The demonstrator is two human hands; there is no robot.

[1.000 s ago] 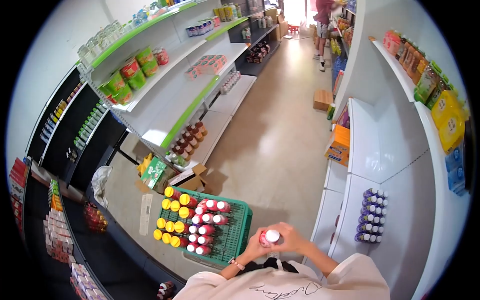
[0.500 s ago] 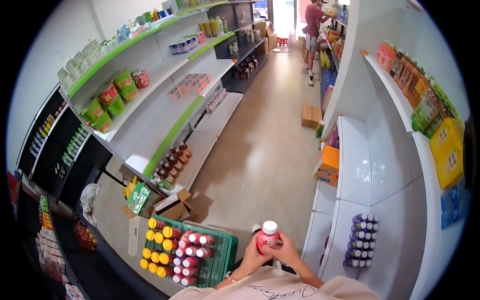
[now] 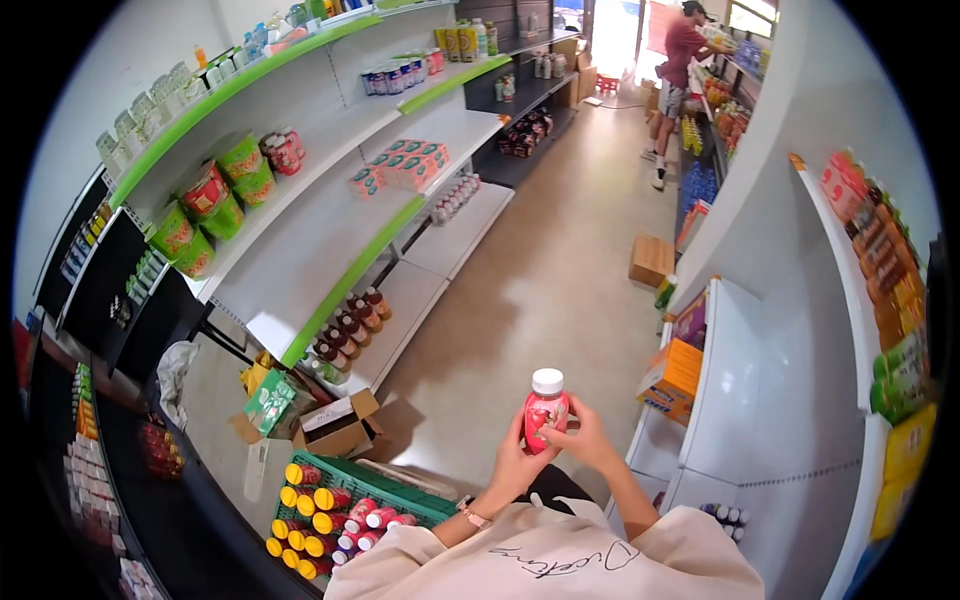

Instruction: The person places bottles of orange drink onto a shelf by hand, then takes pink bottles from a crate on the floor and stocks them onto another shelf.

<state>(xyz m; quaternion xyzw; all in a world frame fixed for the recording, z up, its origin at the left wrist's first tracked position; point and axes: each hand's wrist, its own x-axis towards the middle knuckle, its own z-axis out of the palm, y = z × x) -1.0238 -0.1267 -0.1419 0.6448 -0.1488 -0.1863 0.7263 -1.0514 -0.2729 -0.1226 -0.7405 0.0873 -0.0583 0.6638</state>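
A pink-red drink bottle (image 3: 545, 410) with a white cap stands upright in front of my body. My left hand (image 3: 521, 458) is wrapped around its left side. From the right, my right hand (image 3: 586, 441) grips the same bottle, its fingers across the label. Down to the left sits a green plastic crate (image 3: 408, 502) holding several yellow-capped bottles (image 3: 325, 497) and white-capped pink bottles (image 3: 381, 517). My sleeve covers part of the crate.
Stocked white shelves (image 3: 432, 287) line the left, with an opened cardboard box (image 3: 345, 428) below. On the right are a white shelf unit (image 3: 745, 400), an orange box (image 3: 673, 380) and small dark bottles (image 3: 727, 518). A person (image 3: 677, 85) stands at the far shelves.
The bottle and both hands have moved up and slightly right, away from my body. My view has shifted, so less of the crate and the lower right bottles shows.
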